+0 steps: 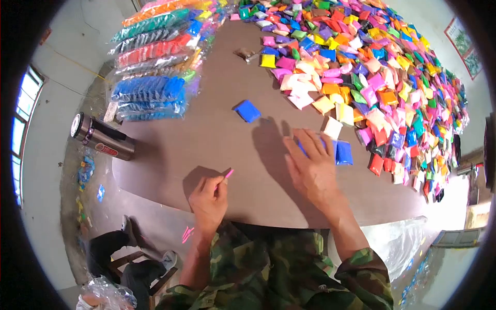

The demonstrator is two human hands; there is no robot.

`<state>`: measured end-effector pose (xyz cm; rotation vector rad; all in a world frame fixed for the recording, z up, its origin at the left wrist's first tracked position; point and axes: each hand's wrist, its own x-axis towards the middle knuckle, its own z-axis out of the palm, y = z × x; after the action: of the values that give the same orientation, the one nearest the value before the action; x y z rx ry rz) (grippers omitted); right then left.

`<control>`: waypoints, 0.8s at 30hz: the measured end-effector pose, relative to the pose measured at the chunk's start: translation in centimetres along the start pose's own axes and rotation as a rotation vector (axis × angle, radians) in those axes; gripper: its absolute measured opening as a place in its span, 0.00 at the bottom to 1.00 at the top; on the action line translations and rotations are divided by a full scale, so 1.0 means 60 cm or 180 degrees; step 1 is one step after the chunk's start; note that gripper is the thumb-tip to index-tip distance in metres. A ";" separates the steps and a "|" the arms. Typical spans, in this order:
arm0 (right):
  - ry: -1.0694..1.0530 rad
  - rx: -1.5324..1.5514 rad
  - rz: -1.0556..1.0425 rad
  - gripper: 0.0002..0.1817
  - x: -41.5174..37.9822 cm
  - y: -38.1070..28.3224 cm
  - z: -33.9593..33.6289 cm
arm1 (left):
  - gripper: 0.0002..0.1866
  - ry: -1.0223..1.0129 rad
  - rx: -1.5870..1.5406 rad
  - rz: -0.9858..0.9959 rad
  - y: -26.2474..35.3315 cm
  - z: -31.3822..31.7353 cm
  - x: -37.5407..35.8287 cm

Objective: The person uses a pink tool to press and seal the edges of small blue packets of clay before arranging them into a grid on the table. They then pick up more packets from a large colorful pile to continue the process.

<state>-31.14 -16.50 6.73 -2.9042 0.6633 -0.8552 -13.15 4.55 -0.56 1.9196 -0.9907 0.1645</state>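
Two jobs at once now: pinches a pink strip (229,173) above the desk (248,199) in the curled left hand (209,199), seemingly keeping its tip free, and holds the unclenched right hand (314,168) over blue packets (344,153), perhaps to steady them.

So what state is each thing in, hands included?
Left hand: closed, pinching the pink strip
Pink strip: held, tip sticking out
Right hand: open, palm down over the blue packets
Blue packets: side by side, partly covered
Lone blue packet: lying apart from the pile
Pile: loose, heaped
Clear bags: filled, laid in rows
Flask: cap on
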 end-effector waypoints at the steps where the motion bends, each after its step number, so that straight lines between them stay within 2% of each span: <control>1: 0.0008 0.0144 -0.0115 0.26 0.019 -0.005 0.012 | 0.06 -0.0006 -0.0021 -0.0023 -0.001 0.000 -0.001; 4: 0.0028 0.0450 -0.0205 0.25 0.088 -0.018 0.087 | 0.06 -0.0074 -0.0029 -0.0101 -0.001 -0.004 -0.003; 8: -0.0212 0.0376 -0.0046 0.24 0.154 -0.018 0.188 | 0.04 -0.0027 -0.0003 -0.0048 -0.008 -0.002 -0.001; 11: -0.0488 0.0319 0.0139 0.24 0.176 -0.022 0.205 | 0.03 0.0001 -0.0038 -0.0037 -0.013 -0.003 -0.004; 13: -0.0765 0.0300 0.0369 0.24 0.171 -0.040 0.178 | 0.04 -0.0072 -0.0171 -0.0273 -0.007 -0.007 -0.003; 14: -0.0677 0.0244 0.0329 0.24 0.159 -0.050 0.169 | 0.05 -0.0113 -0.0239 -0.0393 -0.004 -0.009 -0.003; 16: -0.0509 0.0132 0.0295 0.24 0.112 -0.074 0.147 | 0.05 -0.0018 -0.0366 -0.0371 -0.002 -0.011 -0.003; 19: -0.0820 0.0281 0.0602 0.26 0.027 -0.111 0.085 | 0.04 0.0102 -0.0472 -0.0304 -0.007 -0.007 -0.005; 22: -0.0751 0.0447 0.0678 0.22 -0.038 -0.128 0.044 | 0.05 0.0095 -0.0378 -0.0179 -0.009 -0.010 -0.004; 24: -0.0422 0.0669 0.0609 0.17 -0.067 -0.122 0.036 | 0.06 0.0078 -0.0370 -0.0117 -0.007 -0.010 0.003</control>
<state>-30.19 -8.36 3.99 -2.6321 0.7724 -0.6605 -12.58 5.02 -0.42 1.8243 -0.9282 0.1064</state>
